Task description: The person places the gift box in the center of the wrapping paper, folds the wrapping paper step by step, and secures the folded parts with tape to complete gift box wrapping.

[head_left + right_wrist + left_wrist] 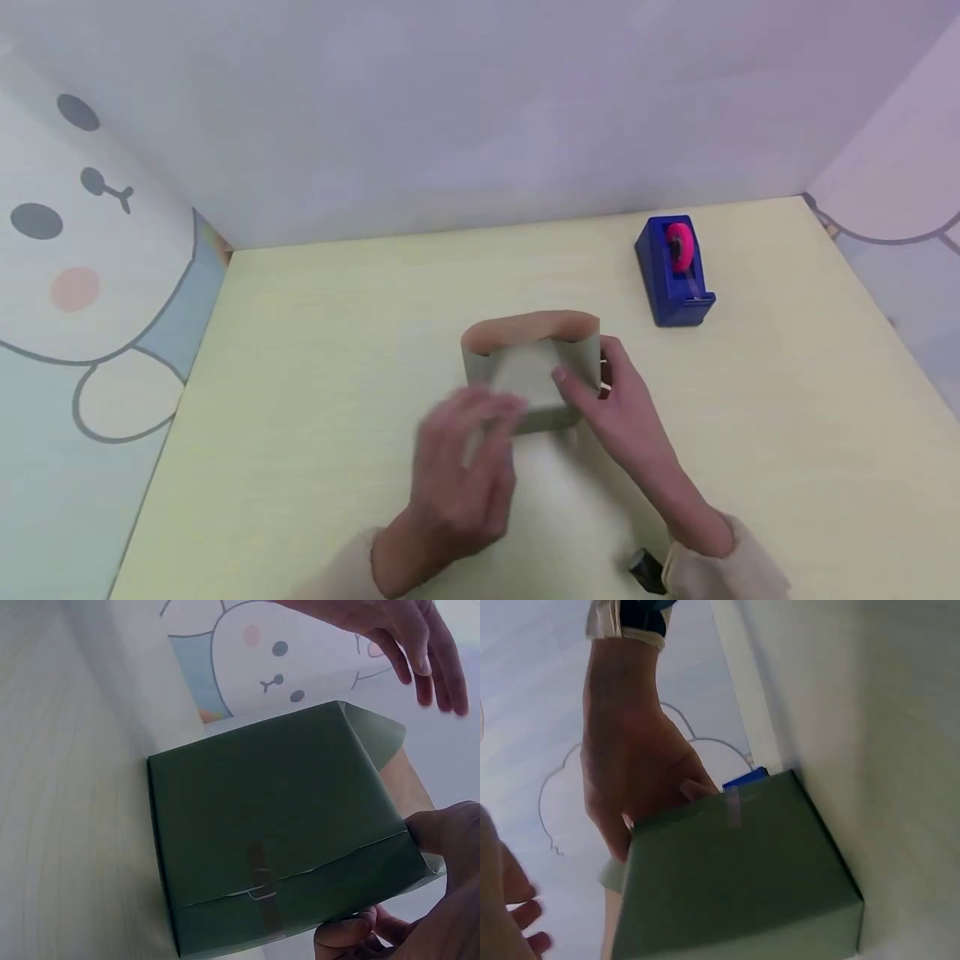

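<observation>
A green paper bag (528,375) with a boxy base and a tan inside stands on the table, its open top toward me. My right hand (626,417) grips its right side, thumb on the near wall and the other fingers behind. The right wrist view shows a strip of tape (262,889) across a seam in the paper (262,802). Blurred in the head view, my left hand (461,475) is at the bag's near left. In the right wrist view its loosely bent fingers (442,664) are apart from the paper and hold nothing.
A blue tape dispenser (675,283) with a pink core stands at the back right of the pale wooden table (322,350). A small black cylinder (647,572) lies beside the right sleeve, which partly hides it. A pale wall (487,125) rises behind the table.
</observation>
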The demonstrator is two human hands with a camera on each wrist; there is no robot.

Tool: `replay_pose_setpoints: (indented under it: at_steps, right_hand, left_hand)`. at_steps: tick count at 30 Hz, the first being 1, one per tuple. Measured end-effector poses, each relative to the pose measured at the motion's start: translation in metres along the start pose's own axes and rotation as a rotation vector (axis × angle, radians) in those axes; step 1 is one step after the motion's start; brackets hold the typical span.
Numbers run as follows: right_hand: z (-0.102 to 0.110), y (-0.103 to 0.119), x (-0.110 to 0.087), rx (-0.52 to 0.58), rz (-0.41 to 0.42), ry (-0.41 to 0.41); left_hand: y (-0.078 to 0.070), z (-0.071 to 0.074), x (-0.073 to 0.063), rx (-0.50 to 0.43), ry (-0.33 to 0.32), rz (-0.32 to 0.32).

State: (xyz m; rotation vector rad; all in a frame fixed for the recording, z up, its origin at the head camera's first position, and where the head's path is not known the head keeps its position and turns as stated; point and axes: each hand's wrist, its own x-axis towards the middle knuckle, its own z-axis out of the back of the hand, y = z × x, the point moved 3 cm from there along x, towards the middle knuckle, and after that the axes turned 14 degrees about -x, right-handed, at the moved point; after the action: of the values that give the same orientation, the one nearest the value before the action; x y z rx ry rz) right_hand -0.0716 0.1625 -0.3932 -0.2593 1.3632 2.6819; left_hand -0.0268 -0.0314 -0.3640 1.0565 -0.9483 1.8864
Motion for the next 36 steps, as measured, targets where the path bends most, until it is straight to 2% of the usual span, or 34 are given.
replay_pose_setpoints:
  at_steps: [1,2,4,5,6,8,10,14,16,20,28,32,36]
  right_hand:
    - [0.0,0.001,0.0,-0.005,-0.001,-0.001]
    - [0.0,0.001,0.0,-0.015,-0.002,-0.002]
    - [0.001,0.002,0.0,-0.034,-0.003,0.002]
    - [0.0,0.002,0.0,-0.05,0.001,0.0]
    - [0.0,0.003,0.0,-0.069,0.011,-0.002]
    - [0.001,0.004,-0.002,-0.133,0.052,-0.036]
    - [0.004,0.007,-0.005,-0.253,0.115,-0.117]
    - [0.011,0.013,-0.014,-0.552,0.254,-0.321]
    - [0.012,0.015,-0.016,-0.633,0.321,-0.38]
    - [0.012,0.018,-0.018,-0.631,0.411,-0.421]
    - [0.017,0.02,-0.016,-0.628,0.434,-0.447]
    - [0.018,0.019,-0.012,-0.602,0.429,-0.451]
    - [0.016,0.02,-0.009,-0.563,0.426,-0.437]
  left_hand:
    - [-0.004,-0.003,0.001,0.034,0.079,-0.068]
    - [-0.007,-0.008,0.001,0.066,0.167,-0.095]
    - [-0.009,-0.017,-0.001,0.153,0.34,-0.058]
    - [-0.009,-0.02,-0.003,0.194,0.4,-0.038]
    - [-0.009,-0.023,-0.005,0.235,0.444,-0.021]
    - [-0.007,-0.026,-0.007,0.297,0.486,0.0]
    - [-0.006,-0.027,-0.008,0.333,0.5,-0.008]
    - [-0.005,-0.028,-0.002,0.401,0.516,-0.064]
    - [-0.004,-0.029,0.002,0.435,0.513,-0.096]
    - [-0.001,-0.03,0.007,0.458,0.473,-0.138]
    - [0.002,-0.032,0.012,0.419,0.448,-0.165]
    - [0.003,-0.033,0.015,0.401,0.463,-0.154]
    - [0.006,-0.033,0.017,0.377,0.513,-0.144]
